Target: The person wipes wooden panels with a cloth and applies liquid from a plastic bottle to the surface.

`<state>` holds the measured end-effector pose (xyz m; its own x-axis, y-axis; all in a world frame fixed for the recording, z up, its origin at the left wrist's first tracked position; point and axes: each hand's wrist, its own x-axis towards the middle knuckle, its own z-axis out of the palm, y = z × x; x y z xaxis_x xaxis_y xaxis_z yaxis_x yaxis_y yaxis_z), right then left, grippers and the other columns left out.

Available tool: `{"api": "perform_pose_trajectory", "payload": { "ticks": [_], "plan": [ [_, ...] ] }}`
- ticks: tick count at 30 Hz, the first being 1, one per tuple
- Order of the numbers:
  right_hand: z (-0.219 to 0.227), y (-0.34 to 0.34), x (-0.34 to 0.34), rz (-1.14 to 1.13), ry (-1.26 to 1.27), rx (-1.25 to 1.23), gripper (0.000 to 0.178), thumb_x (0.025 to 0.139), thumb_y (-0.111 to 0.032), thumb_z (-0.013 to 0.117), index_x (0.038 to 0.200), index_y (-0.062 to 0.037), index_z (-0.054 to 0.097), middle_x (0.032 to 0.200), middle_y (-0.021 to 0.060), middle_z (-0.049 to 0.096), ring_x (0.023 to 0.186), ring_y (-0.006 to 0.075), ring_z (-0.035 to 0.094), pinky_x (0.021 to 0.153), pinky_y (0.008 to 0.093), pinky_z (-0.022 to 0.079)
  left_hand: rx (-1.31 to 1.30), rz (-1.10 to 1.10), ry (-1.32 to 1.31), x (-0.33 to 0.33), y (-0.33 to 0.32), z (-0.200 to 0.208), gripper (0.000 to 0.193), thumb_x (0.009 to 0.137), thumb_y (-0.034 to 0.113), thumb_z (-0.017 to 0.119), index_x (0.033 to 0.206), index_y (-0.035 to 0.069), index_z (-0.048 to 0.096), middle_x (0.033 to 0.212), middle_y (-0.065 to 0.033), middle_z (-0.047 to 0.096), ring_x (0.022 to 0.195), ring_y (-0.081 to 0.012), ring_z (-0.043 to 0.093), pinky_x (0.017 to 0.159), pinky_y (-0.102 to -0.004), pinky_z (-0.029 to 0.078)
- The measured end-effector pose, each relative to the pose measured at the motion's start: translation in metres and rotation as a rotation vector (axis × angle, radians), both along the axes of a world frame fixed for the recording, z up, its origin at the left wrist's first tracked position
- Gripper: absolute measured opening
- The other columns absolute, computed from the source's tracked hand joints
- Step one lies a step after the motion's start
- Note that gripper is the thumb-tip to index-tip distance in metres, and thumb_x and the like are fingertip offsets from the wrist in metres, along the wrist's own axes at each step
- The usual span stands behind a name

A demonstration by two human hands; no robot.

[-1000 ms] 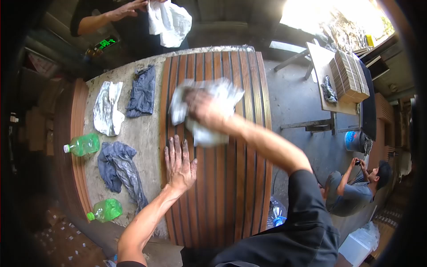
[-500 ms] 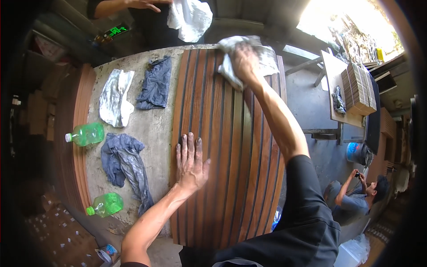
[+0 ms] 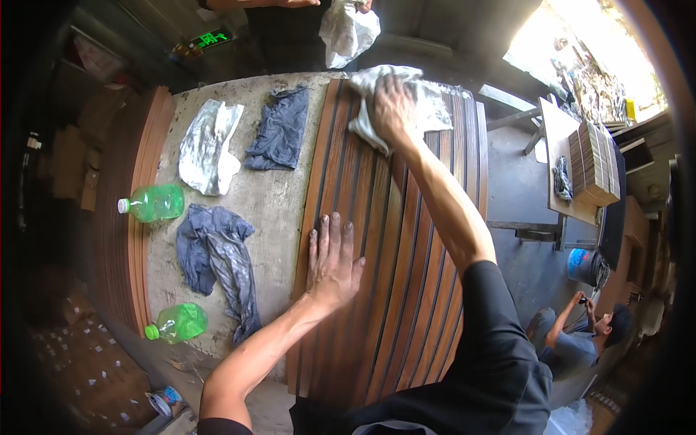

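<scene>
Flat on the slatted brown wood panel, near its left edge, lies my left hand, open, with darkened fingertips. My right arm stretches to the panel's far end. There my right hand presses a crumpled white rag against the slats, its fingers over the cloth. Dark grooves run lengthwise between the slats. Left of the panel, a stained white cloth and a dark grey-blue cloth lie on the worn tabletop. A second grey-blue cloth is nearer to me.
Two bottles of green liquid, a far one and a near one, lie at the left beside stacked brown boards. Across the table another person holds a white cloth. Someone sits at the right, near a blue bucket.
The white rag under my right hand has slid leftward across the panel's far end. My left hand stays in place on the slats. The whole view has shifted slightly.
</scene>
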<state>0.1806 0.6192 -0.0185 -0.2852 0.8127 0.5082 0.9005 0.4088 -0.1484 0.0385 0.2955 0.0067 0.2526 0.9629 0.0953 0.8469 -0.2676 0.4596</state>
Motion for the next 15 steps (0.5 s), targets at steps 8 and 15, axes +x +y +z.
{"api": "perform_pose_trajectory", "payload": {
  "ticks": [8, 15],
  "plan": [
    [0.032, -0.079, -0.026, 0.348, 0.058, -0.196, 0.057, 0.104, -0.035, 0.045, 0.14, 0.009, 0.048, 0.147, 0.0323, 0.046, 0.135, 0.0434, 0.049, 0.117, 0.0546, 0.034, 0.014, 0.025, 0.027, -0.011, -0.007, 0.009, 0.072, 0.1, 0.028, 0.048, 0.158, -0.002, 0.019, 0.163, -0.0341, 0.011, 0.15, -0.0535, 0.011, 0.119, -0.0659, 0.011],
    [0.004, -0.119, -0.081, 0.471, 0.063, -0.221, 0.056, 0.102, -0.031, 0.046, 0.143, 0.0077, 0.047, 0.153, 0.0293, 0.041, 0.143, 0.0426, 0.04, 0.118, 0.0553, 0.031, 0.019, 0.053, 0.043, -0.023, -0.015, -0.003, 0.073, 0.097, 0.026, 0.052, 0.155, -0.006, 0.022, 0.16, -0.0368, 0.014, 0.149, -0.0552, 0.013, 0.118, -0.0674, 0.012]
  ]
}}
